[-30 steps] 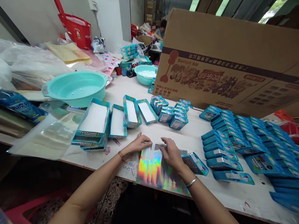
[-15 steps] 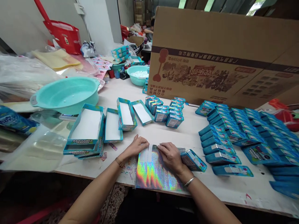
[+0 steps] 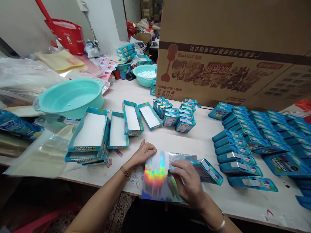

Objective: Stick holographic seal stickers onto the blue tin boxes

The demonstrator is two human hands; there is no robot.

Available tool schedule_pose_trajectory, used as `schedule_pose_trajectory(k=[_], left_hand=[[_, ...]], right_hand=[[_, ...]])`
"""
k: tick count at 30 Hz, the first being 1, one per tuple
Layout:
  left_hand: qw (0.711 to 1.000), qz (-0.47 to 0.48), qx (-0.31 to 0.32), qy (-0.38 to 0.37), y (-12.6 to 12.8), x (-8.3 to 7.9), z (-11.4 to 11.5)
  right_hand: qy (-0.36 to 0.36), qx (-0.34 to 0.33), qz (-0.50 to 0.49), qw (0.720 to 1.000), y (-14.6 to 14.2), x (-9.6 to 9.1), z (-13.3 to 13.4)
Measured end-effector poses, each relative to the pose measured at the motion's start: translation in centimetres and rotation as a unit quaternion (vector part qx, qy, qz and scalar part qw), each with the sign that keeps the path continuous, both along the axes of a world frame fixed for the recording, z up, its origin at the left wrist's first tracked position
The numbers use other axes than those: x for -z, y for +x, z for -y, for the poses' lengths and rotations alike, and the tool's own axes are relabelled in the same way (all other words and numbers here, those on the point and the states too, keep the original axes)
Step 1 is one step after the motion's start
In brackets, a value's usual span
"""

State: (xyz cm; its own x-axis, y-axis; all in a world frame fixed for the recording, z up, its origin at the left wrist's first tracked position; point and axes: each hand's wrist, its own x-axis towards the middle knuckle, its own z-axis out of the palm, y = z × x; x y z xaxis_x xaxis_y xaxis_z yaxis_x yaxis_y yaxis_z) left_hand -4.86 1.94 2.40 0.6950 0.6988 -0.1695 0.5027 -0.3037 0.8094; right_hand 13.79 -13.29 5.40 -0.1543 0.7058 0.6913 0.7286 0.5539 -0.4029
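Note:
A shiny holographic sheet (image 3: pixel 154 181) with pale strips across its upper part lies at the table's front edge. At its upper left corner my left hand (image 3: pixel 143 152) has its fingers pressed together, holding the sheet against the table. My right hand (image 3: pixel 189 183) is over the sheet's right part, fingers curled and thumb closed toward them. Whatever its fingertips pinch is hidden or too small to name. Just behind that hand, a blue candy box (image 3: pixel 209 171) leans on its side.
Rows of blue boxes (image 3: pixel 238 152) cover the right side, before a large cardboard carton (image 3: pixel 218 38). White-lined trays (image 3: pixel 88 131) stand left of centre. Farther back are a large turquoise basin (image 3: pixel 70 97), a smaller basin of white pellets (image 3: pixel 143 81) and small upright boxes (image 3: pixel 186 124).
My right hand has lifted and shifted right and toward me from the sheet's top edge, uncovering more pale strips. The left hand stays at the corner. The view has turned slightly.

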Motion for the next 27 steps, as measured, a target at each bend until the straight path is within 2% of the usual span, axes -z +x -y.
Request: schedule_pose_trajectory(k=[2, 4, 7, 10, 13, 18, 21, 23, 27], left_hand=[[1.000, 0.000, -0.004, -0.005, 0.0, -0.1, 0.1], [1.000, 0.001, -0.006, -0.003, 0.0, -0.1, 0.1], [1.000, -0.001, -0.008, 0.007, 0.1, -0.2, 0.2], [1.000, -0.013, -0.008, 0.012, 0.2, -0.3, 0.2], [1.000, -0.012, -0.009, 0.010, 0.3, -0.3, 0.2], [1.000, 0.005, -0.022, 0.009, 0.3, -0.2, 0.3], [1.000, 0.013, -0.021, 0.009, 0.3, 0.0, 0.3], [1.000, 0.011, -0.015, 0.016, 0.1, 0.2, 0.3], [1.000, -0.014, 0.015, 0.022, -0.2, -0.1, -0.1]], right_hand=[[0.005, 0.029, -0.047, 0.998, 0.0, -1.3, -0.2], [-0.023, 0.052, -0.056, 0.997, -0.1, -1.6, -1.6], [-0.103, 0.049, 0.043, 0.993, -0.7, 0.0, -4.3], [-0.148, 0.040, 0.155, 0.976, -1.2, 2.4, -5.4], [-0.119, 0.055, 0.191, 0.973, -1.4, 3.8, -4.7], [-0.077, 0.063, 0.191, 0.976, -1.4, 4.0, -4.3], [-0.068, 0.084, 0.212, 0.971, -1.8, 3.6, -5.1], [-0.069, 0.092, 0.219, 0.969, -2.0, 2.6, -5.1], [-0.068, 0.103, 0.133, 0.983, -1.2, -1.6, -3.5]])
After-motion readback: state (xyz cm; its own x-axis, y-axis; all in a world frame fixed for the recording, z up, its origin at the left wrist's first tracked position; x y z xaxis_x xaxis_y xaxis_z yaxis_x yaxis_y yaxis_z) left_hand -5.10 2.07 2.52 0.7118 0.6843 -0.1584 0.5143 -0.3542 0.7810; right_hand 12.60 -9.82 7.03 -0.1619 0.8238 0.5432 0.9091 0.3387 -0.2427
